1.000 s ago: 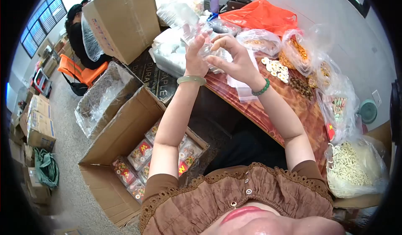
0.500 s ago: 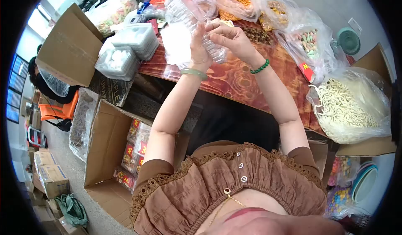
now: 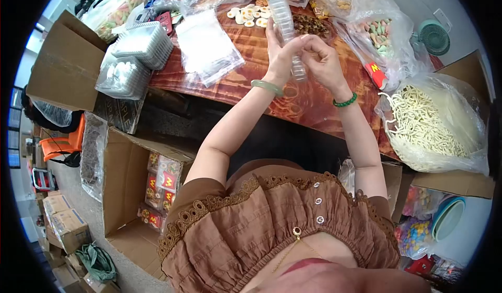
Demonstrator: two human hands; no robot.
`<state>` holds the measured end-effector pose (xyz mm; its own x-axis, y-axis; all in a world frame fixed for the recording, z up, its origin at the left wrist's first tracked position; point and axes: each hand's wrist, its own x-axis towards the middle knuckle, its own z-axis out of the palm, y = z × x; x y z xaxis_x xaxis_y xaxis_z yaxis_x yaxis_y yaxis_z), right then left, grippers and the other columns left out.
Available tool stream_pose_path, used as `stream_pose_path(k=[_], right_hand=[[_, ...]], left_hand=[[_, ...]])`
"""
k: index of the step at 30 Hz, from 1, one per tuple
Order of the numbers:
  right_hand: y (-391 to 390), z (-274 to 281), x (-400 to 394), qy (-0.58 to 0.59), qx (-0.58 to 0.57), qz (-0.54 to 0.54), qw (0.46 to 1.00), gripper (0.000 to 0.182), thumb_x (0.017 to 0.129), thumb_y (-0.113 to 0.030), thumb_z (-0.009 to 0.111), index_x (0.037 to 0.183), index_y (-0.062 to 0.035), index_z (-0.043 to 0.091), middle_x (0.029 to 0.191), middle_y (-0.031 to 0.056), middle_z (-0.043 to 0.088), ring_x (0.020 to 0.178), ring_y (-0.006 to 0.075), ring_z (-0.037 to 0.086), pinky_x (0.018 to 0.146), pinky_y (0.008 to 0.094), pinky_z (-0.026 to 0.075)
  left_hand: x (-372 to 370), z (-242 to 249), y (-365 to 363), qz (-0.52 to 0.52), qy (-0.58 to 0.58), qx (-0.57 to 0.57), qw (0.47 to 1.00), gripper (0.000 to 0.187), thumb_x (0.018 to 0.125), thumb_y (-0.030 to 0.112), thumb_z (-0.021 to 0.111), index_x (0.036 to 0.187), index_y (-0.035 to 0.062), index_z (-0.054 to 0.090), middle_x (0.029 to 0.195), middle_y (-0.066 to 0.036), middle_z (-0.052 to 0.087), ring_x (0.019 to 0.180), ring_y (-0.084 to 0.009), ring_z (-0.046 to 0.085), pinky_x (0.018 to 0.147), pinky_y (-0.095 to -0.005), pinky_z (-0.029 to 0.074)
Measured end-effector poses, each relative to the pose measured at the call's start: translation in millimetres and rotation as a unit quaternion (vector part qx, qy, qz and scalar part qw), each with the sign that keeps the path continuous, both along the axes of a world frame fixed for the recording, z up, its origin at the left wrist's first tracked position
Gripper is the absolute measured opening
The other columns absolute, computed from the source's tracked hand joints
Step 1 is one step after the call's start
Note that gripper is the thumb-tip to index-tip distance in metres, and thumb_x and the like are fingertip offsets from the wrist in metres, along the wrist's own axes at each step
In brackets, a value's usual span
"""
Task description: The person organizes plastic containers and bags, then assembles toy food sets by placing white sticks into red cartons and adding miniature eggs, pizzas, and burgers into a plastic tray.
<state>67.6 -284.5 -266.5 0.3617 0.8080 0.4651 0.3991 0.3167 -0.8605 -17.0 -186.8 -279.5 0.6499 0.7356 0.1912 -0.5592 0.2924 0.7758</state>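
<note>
My left hand (image 3: 282, 58) is wrapped around a long, ridged clear plastic tray (image 3: 282, 17), held tilted above the table. The tray's narrow side shows, and its lower end sticks out between my hands. My right hand (image 3: 325, 67) is closed at that lower part, thumb and fingers bent together against its right edge. Behind the tray, fried-egg-shaped gummies (image 3: 249, 16) lie spread on the table, with a heap of dark brown candies (image 3: 312, 26) to their right. Flat clear bags (image 3: 209, 44) lie left of my left hand.
Stacked clear boxes (image 3: 141, 44) stand at the table's left. A bag of pale stick-shaped candy (image 3: 426, 123) bulges at the right, below a bag of twisted candies (image 3: 380, 34). A carton (image 3: 123, 183) with red-labelled packs (image 3: 163, 183) sits low left; a green fan (image 3: 434, 37) is far right.
The tray has turned from its broad face to its narrow side, and both hands have moved right in view. The gummies behind now show. The camera view has shifted a little.
</note>
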Motion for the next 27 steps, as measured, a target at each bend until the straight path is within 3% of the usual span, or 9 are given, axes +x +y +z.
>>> stream_pose_path(k=[2, 6, 10, 14, 16, 19, 20, 22, 27], right_hand=[[0.4, -4.7, -4.3, -0.047, 0.038, -0.074, 0.995, 0.009, 0.086, -0.005, 0.056, 0.087, 0.003, 0.059, 0.097, 0.0047, 0.058, 0.088, 0.0095, 0.055, 0.074, 0.0226, 0.046], [13.4, -22.6, 22.8, -0.002, 0.023, -0.136, 0.99, 0.012, 0.093, -0.011, 0.05, 0.093, -0.0019, 0.057, 0.089, -0.0019, 0.055, 0.079, 0.0024, 0.048, 0.067, 0.0177, 0.04], [27.0, -17.4, 80.0, 0.033, -0.058, -0.133, 0.989, 0.017, 0.095, -0.019, 0.05, 0.094, -0.0045, 0.058, 0.085, -0.0043, 0.057, 0.076, 0.0025, 0.049, 0.069, 0.0191, 0.041], [56.3, -47.2, 143.0, 0.147, -0.242, 0.103, 0.953, 0.024, 0.094, -0.029, 0.051, 0.094, -0.0065, 0.06, 0.086, -0.0045, 0.059, 0.075, 0.0043, 0.052, 0.069, 0.022, 0.043], [81.6, -50.3, 138.0, -0.063, -0.423, -0.025, 0.904, 0.028, 0.092, -0.035, 0.055, 0.096, -0.0078, 0.06, 0.086, -0.0032, 0.059, 0.077, 0.0041, 0.051, 0.069, 0.0226, 0.043], [100.1, -84.9, 116.9, -0.344, -0.275, -0.187, 0.878, 0.052, 0.084, -0.054, 0.056, 0.114, -0.0121, 0.058, 0.111, 0.008, 0.059, 0.103, 0.0167, 0.054, 0.086, 0.0332, 0.042], [98.0, -55.8, 82.9, -0.34, -0.388, -0.131, 0.847, 0.066, 0.08, -0.062, 0.053, 0.126, -0.0148, 0.051, 0.132, 0.0102, 0.046, 0.125, 0.026, 0.04, 0.101, 0.0486, 0.028], [95.7, -74.9, 53.0, -0.4, -0.357, -0.087, 0.84, 0.072, 0.077, -0.066, 0.053, 0.131, -0.019, 0.046, 0.141, 0.0102, 0.036, 0.133, 0.0292, 0.027, 0.104, 0.0572, 0.014], [101.9, -107.4, 58.9, -0.466, -0.28, -0.133, 0.829, 0.058, 0.084, -0.051, 0.056, 0.132, -0.0221, 0.044, 0.144, 0.0098, 0.032, 0.135, 0.0287, 0.022, 0.105, 0.0556, 0.013]], left_hand=[[9.1, -14.9, 4.9, -0.037, -0.005, 0.005, 0.999, 0.099, 0.072, 0.01, 0.069, 0.144, 0.0058, 0.001, 0.116, -0.014, 0.044, 0.096, -0.0194, 0.051, 0.078, -0.0331, 0.046], [2.7, -42.1, 38.0, -0.077, -0.055, -0.047, 0.994, 0.056, 0.07, 0.004, 0.062, 0.121, 0.0035, 0.037, 0.098, -0.009, 0.054, 0.082, -0.0178, 0.056, 0.072, -0.0312, 0.049], [-39.9, -80.2, 101.0, -0.038, 0.011, -0.156, 0.987, 0.047, 0.077, 0.023, 0.056, 0.121, 0.0104, 0.044, 0.094, -0.006, 0.055, 0.089, -0.0209, 0.056, 0.076, -0.0413, 0.051], [-73.7, -86.7, 155.6, 0.044, -0.009, -0.25, 0.967, 0.042, 0.077, 0.026, 0.058, 0.114, 0.0103, 0.045, 0.097, -0.008, 0.051, 0.087, -0.0256, 0.054, 0.079, -0.0432, 0.047], [-83.8, -87.8, 172.5, 0.05, 0.002, -0.241, 0.969, 0.044, 0.076, 0.028, 0.059, 0.115, 0.0103, 0.045, 0.098, -0.008, 0.051, 0.088, -0.0267, 0.054, 0.08, -0.0439, 0.047], [-95.1, -90.2, 201.0, 0.057, 0.01, -0.189, 0.98, 0.05, 0.075, 0.03, 0.061, 0.117, 0.0082, 0.045, 0.101, -0.009, 0.05, 0.092, -0.029, 0.052, 0.083, -0.0458, 0.046], [-97.6, -93.1, 211.0, 0.06, 0.011, -0.19, 0.98, 0.05, 0.075, 0.03, 0.061, 0.117, 0.0082, 0.045, 0.101, -0.009, 0.05, 0.092, -0.029, 0.052, 0.083, -0.0458, 0.046], [-99.8, -96.4, 224.3, 0.073, -0.006, -0.197, 0.978, 0.05, 0.076, 0.029, 0.061, 0.117, 0.0064, 0.045, 0.103, -0.009, 0.05, 0.091, -0.0293, 0.053, 0.081, -0.0471, 0.046], [-99.8, -62.6, 206.2, 0.048, 0.066, -0.162, 0.983, 0.052, 0.08, 0.03, 0.056, 0.124, 0.0072, 0.042, 0.111, -0.013, 0.05, 0.099, -0.033, 0.053, 0.082, -0.0479, 0.047]])
